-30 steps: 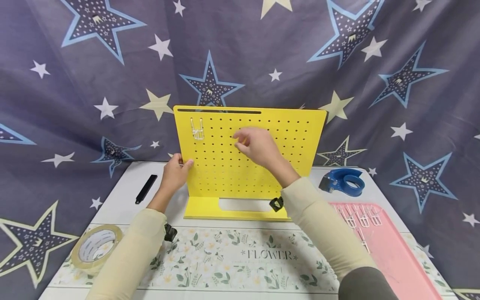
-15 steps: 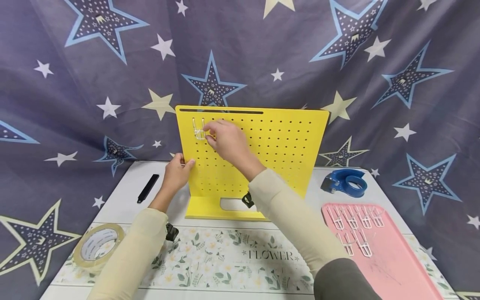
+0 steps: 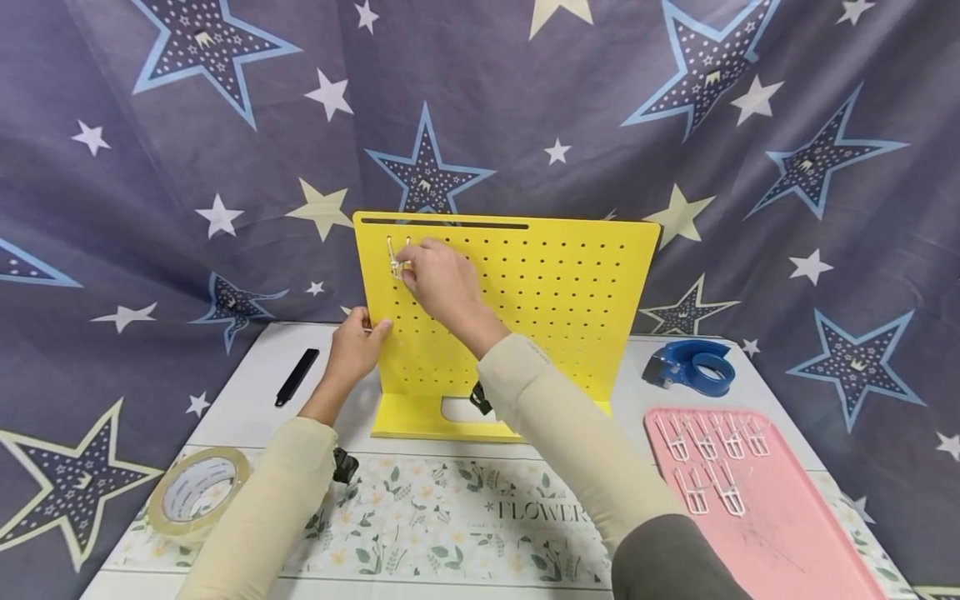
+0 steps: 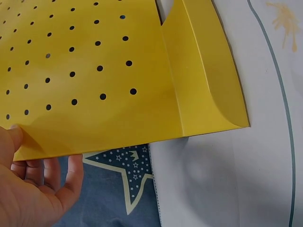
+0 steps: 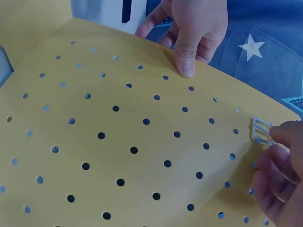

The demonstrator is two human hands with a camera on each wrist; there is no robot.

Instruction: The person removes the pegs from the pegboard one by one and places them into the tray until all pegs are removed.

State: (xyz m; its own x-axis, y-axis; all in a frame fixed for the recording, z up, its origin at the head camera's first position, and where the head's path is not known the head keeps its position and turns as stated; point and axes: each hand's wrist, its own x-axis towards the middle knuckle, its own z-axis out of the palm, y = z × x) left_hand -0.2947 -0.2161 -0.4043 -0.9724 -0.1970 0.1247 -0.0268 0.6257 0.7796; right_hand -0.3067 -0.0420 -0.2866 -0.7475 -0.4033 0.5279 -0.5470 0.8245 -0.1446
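A yellow pegboard (image 3: 555, 333) stands upright on its base in the head view. My left hand (image 3: 356, 346) grips its left edge, thumb on the front face and fingers behind, as the left wrist view also shows. A white wire hook (image 3: 392, 258) hangs at the board's upper left, its prongs at the top row of holes. My right hand (image 3: 446, 283) pinches the hook's right side and hides part of it. In the right wrist view, a fingertip lies on the end of the wire hook (image 5: 258, 131), with the other fingers curled.
A pink tray (image 3: 795, 525) at the right holds several white wire hooks (image 3: 705, 442). Behind it lies a blue tape dispenser (image 3: 690, 367). At the left are a black strip (image 3: 297, 377) and a roll of clear tape (image 3: 197, 493). A star-print curtain (image 3: 525, 108) hangs behind.
My right hand has moved left across the pegboard, from its middle to the wire hook at the upper left. My left hand keeps its grip on the edge.
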